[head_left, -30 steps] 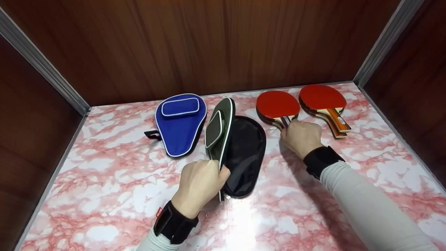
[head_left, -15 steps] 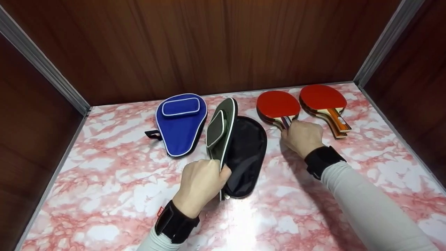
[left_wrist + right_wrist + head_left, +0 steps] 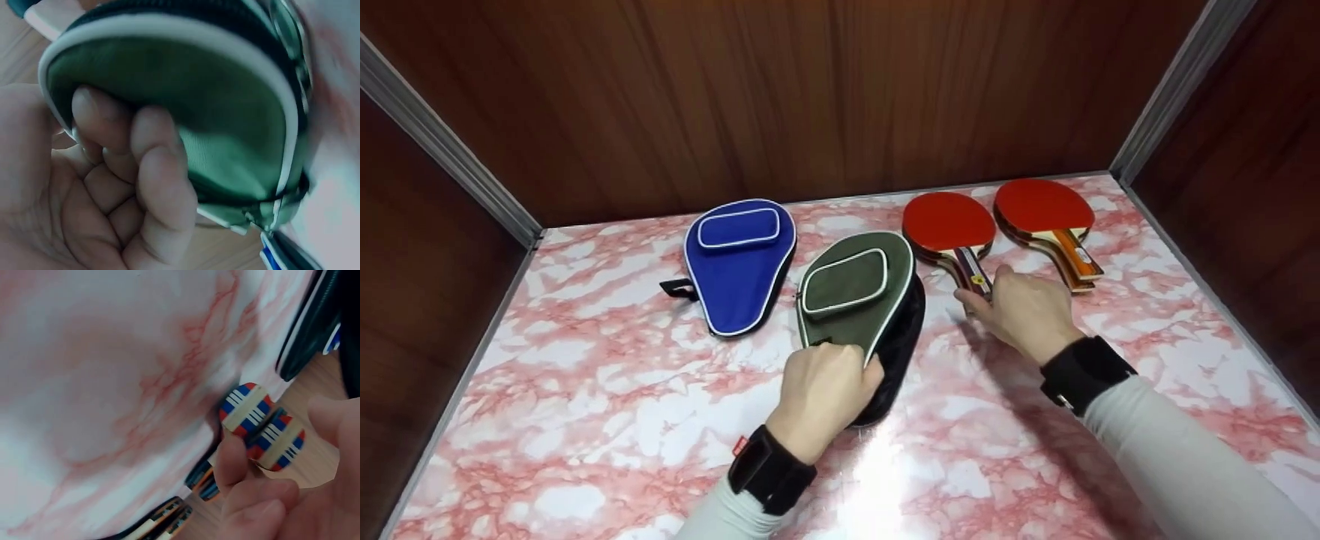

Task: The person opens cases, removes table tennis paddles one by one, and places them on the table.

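Observation:
My left hand (image 3: 826,386) grips the narrow end of the olive-green paddle case (image 3: 851,281), and its fingers curl over the white-edged flap in the left wrist view. That flap is partly lowered over the case's black lower half (image 3: 898,360). At the right, two stacked red table tennis paddles (image 3: 949,221) lie on the table. My right hand (image 3: 1031,311) is at their handles (image 3: 247,408); a fingertip touches the handle ends in the right wrist view, while the thumb (image 3: 326,419) stands away from them.
A blue paddle case (image 3: 740,270) with a black strap lies left of the green one. Another pair of red paddles (image 3: 1046,206) with orange handles rests farther right. Dark wood panels (image 3: 825,97) enclose the back and sides of the marbled table (image 3: 607,420).
The green flap has tilted down to the right from nearly upright, with my left hand. My right hand has loosened from the paddle handles and drawn back slightly; more of the handles shows.

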The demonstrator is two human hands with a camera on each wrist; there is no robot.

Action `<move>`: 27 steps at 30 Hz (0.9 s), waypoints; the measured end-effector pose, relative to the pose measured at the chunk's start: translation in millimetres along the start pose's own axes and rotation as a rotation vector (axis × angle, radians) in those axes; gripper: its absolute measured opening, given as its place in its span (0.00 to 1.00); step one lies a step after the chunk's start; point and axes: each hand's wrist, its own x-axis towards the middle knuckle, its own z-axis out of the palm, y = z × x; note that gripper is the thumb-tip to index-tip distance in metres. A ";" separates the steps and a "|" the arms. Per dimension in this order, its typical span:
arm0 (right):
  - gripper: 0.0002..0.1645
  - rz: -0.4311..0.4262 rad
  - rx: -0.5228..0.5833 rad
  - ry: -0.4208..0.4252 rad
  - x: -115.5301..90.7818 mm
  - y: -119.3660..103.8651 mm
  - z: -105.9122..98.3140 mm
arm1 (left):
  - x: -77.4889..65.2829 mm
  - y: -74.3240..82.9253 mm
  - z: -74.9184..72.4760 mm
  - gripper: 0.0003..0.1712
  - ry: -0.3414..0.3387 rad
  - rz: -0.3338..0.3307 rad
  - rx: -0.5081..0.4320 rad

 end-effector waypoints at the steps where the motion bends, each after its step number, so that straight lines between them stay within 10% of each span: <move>1: 0.37 -0.013 -0.003 0.029 -1.9 0.1 -0.7 | 0.2 1.6 2.4 0.27 -0.006 0.004 0.008; 14: 0.27 -0.137 0.056 0.316 -22.9 -9.6 -1.5 | -1.0 19.5 28.2 0.25 -0.001 0.049 0.185; 22: 0.21 -0.157 0.161 0.296 -34.7 -25.2 7.0 | -4.9 28.6 30.0 0.22 -0.097 0.045 0.226; 27: 0.19 -0.177 0.199 0.300 -42.8 -30.4 14.7 | -20.7 20.4 10.5 0.15 -0.213 0.173 0.120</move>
